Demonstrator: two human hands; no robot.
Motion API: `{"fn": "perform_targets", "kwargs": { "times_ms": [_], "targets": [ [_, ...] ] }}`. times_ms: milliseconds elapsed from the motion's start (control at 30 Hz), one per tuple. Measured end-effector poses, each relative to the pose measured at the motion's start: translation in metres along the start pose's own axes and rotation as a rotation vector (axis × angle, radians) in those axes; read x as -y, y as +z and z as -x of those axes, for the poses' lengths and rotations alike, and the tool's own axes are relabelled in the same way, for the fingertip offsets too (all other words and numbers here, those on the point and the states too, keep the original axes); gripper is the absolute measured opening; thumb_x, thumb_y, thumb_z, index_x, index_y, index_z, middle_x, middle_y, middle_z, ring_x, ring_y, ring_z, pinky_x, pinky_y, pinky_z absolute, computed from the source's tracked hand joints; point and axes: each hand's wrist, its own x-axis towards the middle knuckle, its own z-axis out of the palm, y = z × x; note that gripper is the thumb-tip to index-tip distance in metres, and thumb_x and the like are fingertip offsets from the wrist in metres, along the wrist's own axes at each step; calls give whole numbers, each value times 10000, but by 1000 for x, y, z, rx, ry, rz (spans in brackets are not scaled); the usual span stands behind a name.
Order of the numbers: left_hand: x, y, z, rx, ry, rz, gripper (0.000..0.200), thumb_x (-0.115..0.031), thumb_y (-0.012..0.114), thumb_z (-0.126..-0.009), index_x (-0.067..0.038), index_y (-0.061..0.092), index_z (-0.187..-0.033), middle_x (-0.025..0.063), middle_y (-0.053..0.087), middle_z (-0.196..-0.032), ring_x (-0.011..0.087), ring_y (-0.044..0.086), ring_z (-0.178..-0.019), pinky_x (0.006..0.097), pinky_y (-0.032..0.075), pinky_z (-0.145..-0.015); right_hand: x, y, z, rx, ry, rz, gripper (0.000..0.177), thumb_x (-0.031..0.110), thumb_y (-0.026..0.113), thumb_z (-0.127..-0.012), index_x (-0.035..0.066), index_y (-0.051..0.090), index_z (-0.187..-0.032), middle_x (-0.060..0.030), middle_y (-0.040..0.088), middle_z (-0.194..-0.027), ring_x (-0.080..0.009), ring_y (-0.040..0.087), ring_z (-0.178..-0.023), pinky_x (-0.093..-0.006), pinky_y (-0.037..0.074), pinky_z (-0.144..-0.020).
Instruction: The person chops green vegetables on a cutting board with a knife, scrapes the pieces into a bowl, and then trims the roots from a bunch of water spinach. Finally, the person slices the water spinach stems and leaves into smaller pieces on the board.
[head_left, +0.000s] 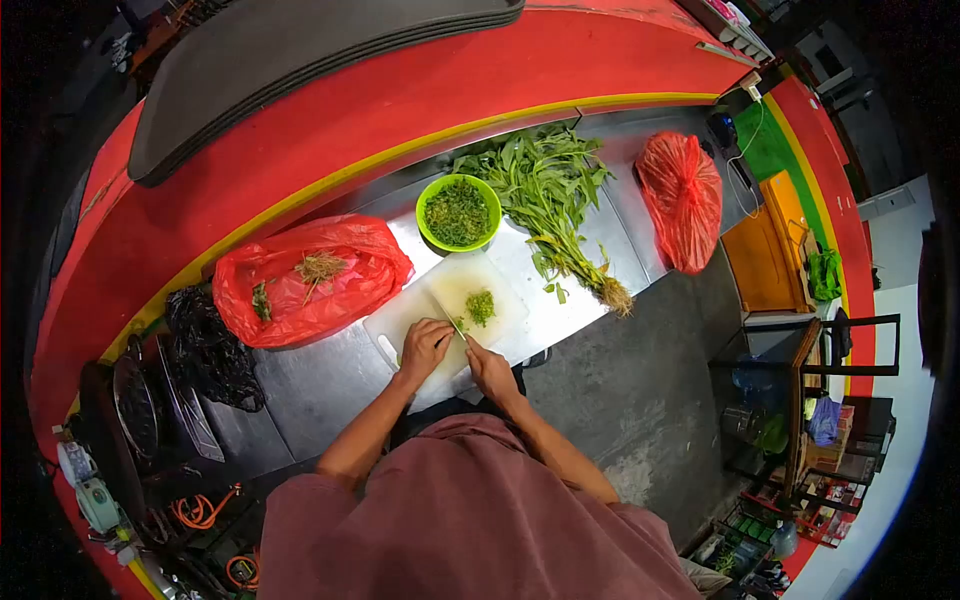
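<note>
My right hand (490, 369) grips a knife (450, 316) by its handle, the blade lying across the white cutting board (505, 282). Close to the blade, the fingers of my left hand (427, 345) are curled down on the board. Bits of green show at both edges of that hand, so it seems closed on leafy greens that are mostly hidden. To the right of the blade sits a small heap of chopped greens (481, 308). A lime-green bowl (423, 226) of chopped greens stands behind the board. Beyond it lies a bunch of leafy greens (545, 190), roots towards me.
An opened red plastic bag (240, 290) with root scraps lies left of the board, beside a black bag (205, 340). A tied red bag (680, 200) sits far right on the steel counter (300, 395). Black trays (300, 70) are stacked on the red ledge.
</note>
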Motion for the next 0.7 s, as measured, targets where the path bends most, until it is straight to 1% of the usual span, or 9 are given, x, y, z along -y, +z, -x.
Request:
{"fn": "perform_targets", "kwargs": {
  "times_ms": [100,167,200,367,433,467,500,600,700],
  "targets": [
    [4,-10,-1,-9,10,-50,148,-16,733,-799,-29,739,-947,76,735,-1021,271,665,-955,401,493,-808,7,13,-10,-74,-92,77,431,198,562,-1005,75,547,-1418,-307,681,-920,-458,682,-850,-491,537,-751],
    [-3,-6,-3,5,-2,-40,156,-8,753,-785,-7,733,-939,111,732,-1020,296,672,-936,408,513,-856,11,4,-15,-42,-53,50,428,223,550,-1011,94,550,-1419,-310,678,-910,-480,667,-860,-509,528,-759],
    [-5,-4,-3,14,0,-53,161,-3,747,-788,-7,735,-948,110,732,-1020,294,672,-936,412,517,-849,15,-3,-17,10,29,45,414,295,490,-1033,152,562,-1415,-299,678,-988,-487,652,-915,-541,513,-801],
    [-3,-4,-3,16,-18,-55,163,4,742,-792,-9,740,-955,107,733,-1025,290,673,-943,398,519,-846,16,-13,-12,49,106,-28,421,336,486,-1034,131,591,-1387,-315,673,-1026,-493,656,-928,-526,516,-834],
    [-3,-3,-2,0,-32,-31,145,1,737,-800,-5,741,-945,111,734,-1011,294,674,-940,397,519,-843,16,-14,-5,48,100,-118,426,335,485,-1037,103,595,-1377,-312,680,-986,-487,666,-899,-525,516,-810],
    [-2,-1,-2,-20,-21,1,141,2,736,-803,1,742,-944,119,734,-996,299,674,-932,398,518,-842,17,-12,-1,8,85,-92,383,233,541,-1026,50,603,-1357,-293,674,-856,-427,681,-769,-426,531,-716],
    [-2,-2,-3,-14,-24,4,141,2,736,-803,1,742,-944,119,734,-996,299,674,-932,398,518,-842,17,-10,-2,9,92,-94,383,233,541,-1026,50,603,-1357,-293,674,-856,-427,681,-769,-426,531,-716],
    [-4,-2,-2,-8,-21,-36,164,20,738,-795,14,742,-959,134,734,-991,307,674,-928,402,527,-830,18,-1,-7,-109,-61,-31,373,234,552,-1016,79,615,-1349,-308,648,-819,-453,675,-756,-476,515,-668],
    [-4,-3,-4,7,-20,-21,168,28,738,-788,16,743,-955,132,736,-994,306,675,-933,399,532,-831,19,-2,-18,-43,3,-23,373,246,547,-1018,88,616,-1349,-316,652,-855,-471,668,-784,-489,513,-672]
  ]
}}
